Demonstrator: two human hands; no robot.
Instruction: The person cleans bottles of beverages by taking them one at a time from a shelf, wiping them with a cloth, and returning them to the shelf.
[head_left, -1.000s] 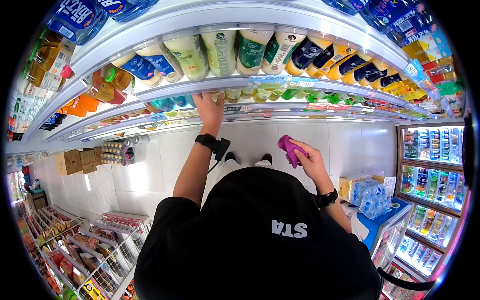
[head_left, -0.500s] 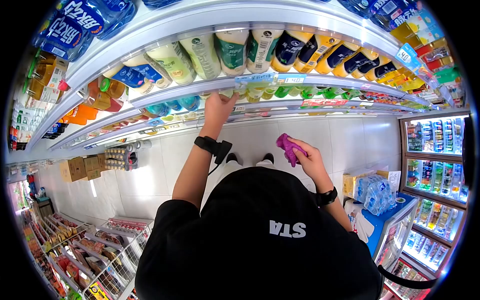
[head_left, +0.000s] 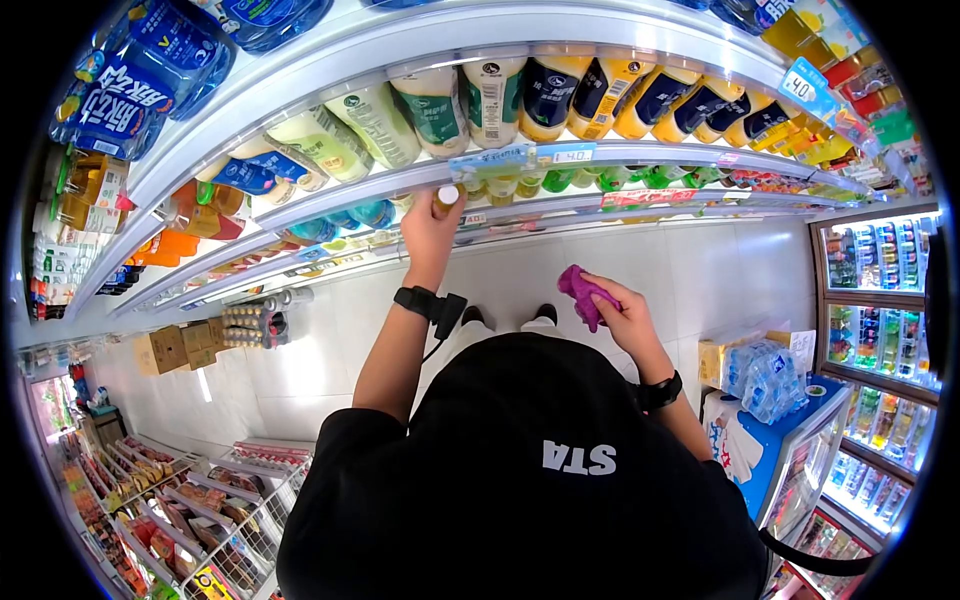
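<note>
head view: the left hand point(head_left: 430, 235) is stretched out at arm's length to the front edge of a middle shelf point(head_left: 330, 195) of the drinks rack. its fingers are closed round a small white-capped bottle point(head_left: 446, 196). only the cap and a bit of the neck show above the fingers. the bottle's long axis looks roughly in line with the forearm, cap end pointing away from the wrist towards the shelf, just in front of a row of similar small bottles point(head_left: 520, 186).

the right hand point(head_left: 625, 315) is held nearer the body, well apart from the shelf, with its fingers bunched on a crumpled purple cloth point(head_left: 583, 292). the bottle lies up and to the left of this hand, so the left hand is the one on it. larger milky bottles point(head_left: 430, 105) lie on the shelf above.
</note>
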